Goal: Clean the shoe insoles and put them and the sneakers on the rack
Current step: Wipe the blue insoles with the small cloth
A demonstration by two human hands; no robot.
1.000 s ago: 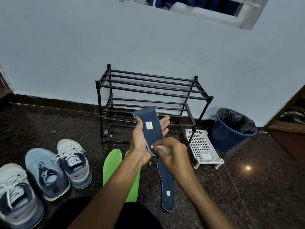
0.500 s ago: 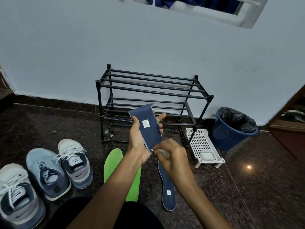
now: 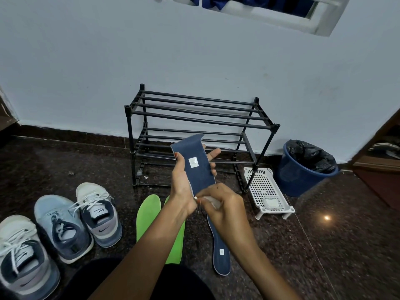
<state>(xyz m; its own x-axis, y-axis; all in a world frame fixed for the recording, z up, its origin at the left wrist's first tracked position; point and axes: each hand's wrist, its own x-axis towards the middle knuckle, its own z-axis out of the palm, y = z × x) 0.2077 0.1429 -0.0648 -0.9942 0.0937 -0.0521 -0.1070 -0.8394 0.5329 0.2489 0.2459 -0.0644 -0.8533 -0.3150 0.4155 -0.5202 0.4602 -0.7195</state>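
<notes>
Left hand (image 3: 184, 187) grips the blue insole (image 3: 194, 165) upright at mid-length, thumb on the near edge and fingers behind. Right hand (image 3: 223, 208) pinches a white wipe (image 3: 211, 201) against the insole's lower end. You hold the insole in the air in front of the rack (image 3: 194, 118), not on it.

Risks, my read:
- The insole looks thin and flexible, and you only grip the middle. Push hard with the wipe at the low end and it likely folds or slides out of your hand.
- A drop lands on the floor (image 3: 346, 245), right about where the second insole (image 3: 219, 252) and the green insoles (image 3: 149, 215) lie. Then you'd have to clean it again.
- The wipe is mostly hidden in your fingers, so I can't tell how much of it touches the insole. You could miss patches.
- The rack shelves are spaced bars. An insole laid along them could drop through, so lay it across.

Room:
- The rack's back sits against the wall (image 3: 86, 72), so reach in from the front or the top.
- On the right, the basket (image 3: 266, 189) sits just beside the rack's front leg, with the bin (image 3: 303, 176) close behind it. That side is tight.
- On the left, the sneakers (image 3: 60, 226) stand well apart from the rack with floor showing between. That's the easier side.
- The floor insoles lie between you and the rack. Mind them on low reaches.
</notes>
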